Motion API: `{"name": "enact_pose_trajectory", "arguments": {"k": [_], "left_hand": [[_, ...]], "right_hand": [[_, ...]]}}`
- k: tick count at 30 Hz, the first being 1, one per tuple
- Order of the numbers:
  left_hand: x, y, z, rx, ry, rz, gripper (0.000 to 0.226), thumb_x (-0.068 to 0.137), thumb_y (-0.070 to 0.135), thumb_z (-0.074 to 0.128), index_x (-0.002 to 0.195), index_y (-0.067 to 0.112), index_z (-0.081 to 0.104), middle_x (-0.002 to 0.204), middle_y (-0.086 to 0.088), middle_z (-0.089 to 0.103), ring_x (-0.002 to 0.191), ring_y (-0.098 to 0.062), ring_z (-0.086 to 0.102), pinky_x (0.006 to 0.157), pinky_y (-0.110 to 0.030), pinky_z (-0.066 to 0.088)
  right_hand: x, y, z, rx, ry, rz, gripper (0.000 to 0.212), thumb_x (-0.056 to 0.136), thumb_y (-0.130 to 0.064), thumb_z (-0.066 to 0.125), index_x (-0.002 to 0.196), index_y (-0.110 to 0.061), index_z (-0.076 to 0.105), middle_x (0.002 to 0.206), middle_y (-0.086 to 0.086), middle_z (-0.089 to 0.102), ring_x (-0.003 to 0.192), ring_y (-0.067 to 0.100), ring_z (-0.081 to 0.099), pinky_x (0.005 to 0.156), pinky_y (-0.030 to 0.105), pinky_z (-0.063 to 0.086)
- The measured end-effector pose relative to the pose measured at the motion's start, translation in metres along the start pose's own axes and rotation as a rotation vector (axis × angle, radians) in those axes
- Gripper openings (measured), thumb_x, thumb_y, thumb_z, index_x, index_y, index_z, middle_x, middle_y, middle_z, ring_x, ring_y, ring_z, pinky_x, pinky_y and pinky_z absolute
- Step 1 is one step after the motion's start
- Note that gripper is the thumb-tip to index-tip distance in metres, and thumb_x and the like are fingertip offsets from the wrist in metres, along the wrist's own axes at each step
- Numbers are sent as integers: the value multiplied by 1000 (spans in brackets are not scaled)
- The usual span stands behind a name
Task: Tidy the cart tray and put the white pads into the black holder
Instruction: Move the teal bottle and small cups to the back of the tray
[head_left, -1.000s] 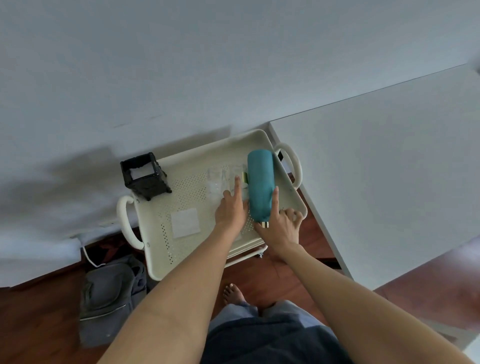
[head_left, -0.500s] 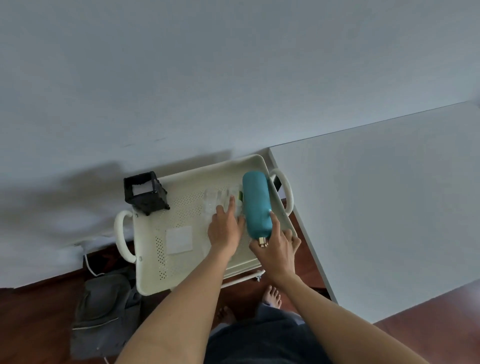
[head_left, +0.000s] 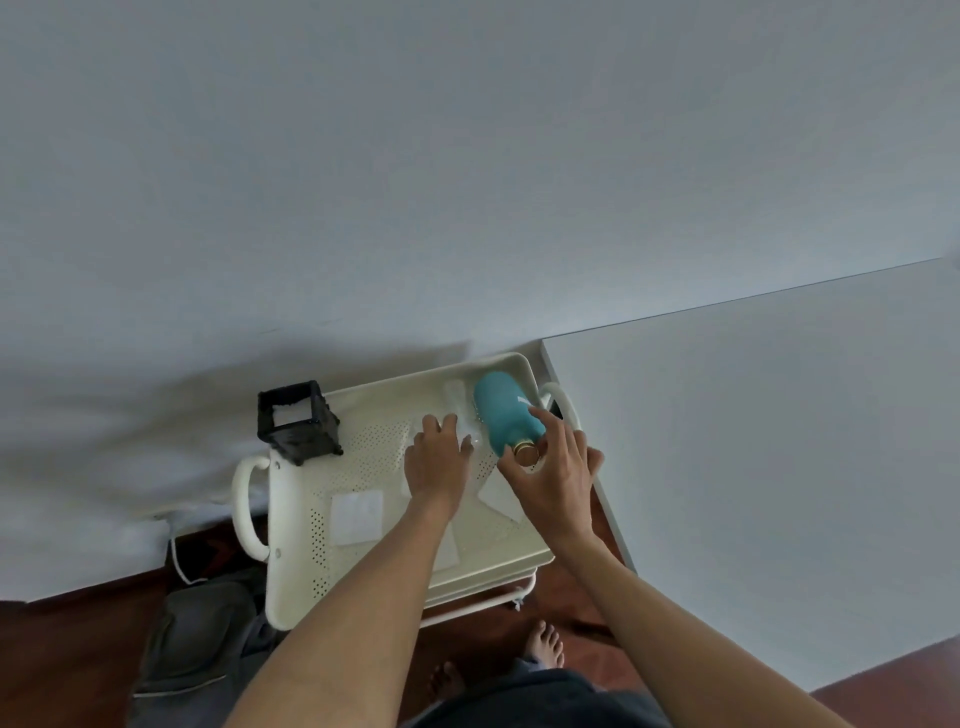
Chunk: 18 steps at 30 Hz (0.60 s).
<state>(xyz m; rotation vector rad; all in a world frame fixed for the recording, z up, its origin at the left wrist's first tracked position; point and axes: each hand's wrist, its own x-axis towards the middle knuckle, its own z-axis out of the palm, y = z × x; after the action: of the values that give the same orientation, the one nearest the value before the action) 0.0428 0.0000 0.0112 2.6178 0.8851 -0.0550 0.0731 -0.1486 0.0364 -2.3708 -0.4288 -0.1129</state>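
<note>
A cream perforated cart tray (head_left: 363, 457) stands against the wall. The black holder (head_left: 296, 428) sits at its far left corner with something white inside. One white pad (head_left: 357, 517) lies flat on the tray left of my left arm. A second white pad (head_left: 496, 496) shows between my hands, partly under the right one. A teal bottle (head_left: 501, 415) lies at the tray's far right. My right hand (head_left: 556, 478) curls around its capped neck. My left hand (head_left: 439, 457) rests flat, fingertips on a clear plastic packet (head_left: 457, 402).
A white table (head_left: 753, 441) butts against the tray's right handle (head_left: 563, 402). A grey bag (head_left: 197, 634) and a white cable (head_left: 179, 561) lie on the wooden floor at the left. My bare feet (head_left: 543, 644) are below the cart.
The teal bottle has slid toward the tray's far right corner and turned, with my right hand closing over its neck. A white pad now shows where the bottle lay. My left hand stays put.
</note>
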Motion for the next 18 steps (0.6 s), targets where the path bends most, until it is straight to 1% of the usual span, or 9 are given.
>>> {"name": "enact_pose_trajectory", "arguments": {"k": [2,4,6,9,12,14,17,18], "left_hand": [[2,-1,5,-4,-15,-3,50,102,44,53,145,17,46,136,-13,54,112,-28,65,90,-38,58],[3,0,10,-47,-25,-24,57,100,47,55,148,18,43,141,-13,52,115,-27,65,90,-36,60],[5,2,15,-102,-42,-41,63,99,47,57,151,18,38,146,-14,48,118,-27,65,92,-36,61],[12,9,23,-154,-82,-66,69,98,45,61,154,19,29,144,-16,47,114,-29,67,90,-38,62],[23,17,27,-150,-94,-110,79,97,46,62,158,19,19,144,-17,45,109,-29,68,85,-37,62],[30,21,27,-148,-89,-143,82,99,47,59,160,18,13,142,-19,45,106,-30,69,80,-36,60],[39,24,29,-153,-76,-191,83,101,47,55,161,18,6,136,-20,49,99,-31,70,67,-34,53],[41,26,29,-154,-75,-205,84,101,46,55,162,18,4,136,-20,49,99,-32,70,66,-34,51]], "right_hand": [[7,-2,-1,-10,7,-30,60,79,-54,59,133,-35,44,110,-10,63,106,12,55,96,36,34],[10,-2,-2,-24,7,-57,59,80,-54,59,133,-33,45,110,-9,63,105,11,54,94,34,33],[11,-1,-1,-32,7,-77,59,80,-53,60,133,-31,45,111,-10,63,104,10,55,93,34,34],[12,2,1,-41,7,-112,58,80,-52,62,132,-30,47,109,-10,63,100,11,55,91,34,34],[20,2,0,-52,19,-131,56,81,-50,62,131,-30,48,109,-11,62,97,10,55,90,33,33],[32,-1,-2,-57,29,-143,54,81,-47,64,130,-29,50,107,-12,61,94,10,54,89,32,31],[57,-8,-6,-47,68,-163,52,82,-42,67,129,-27,52,98,-13,61,89,9,54,86,27,27],[66,-11,-7,-43,78,-171,52,82,-42,68,128,-27,52,96,-13,61,87,10,54,85,27,26]]}}
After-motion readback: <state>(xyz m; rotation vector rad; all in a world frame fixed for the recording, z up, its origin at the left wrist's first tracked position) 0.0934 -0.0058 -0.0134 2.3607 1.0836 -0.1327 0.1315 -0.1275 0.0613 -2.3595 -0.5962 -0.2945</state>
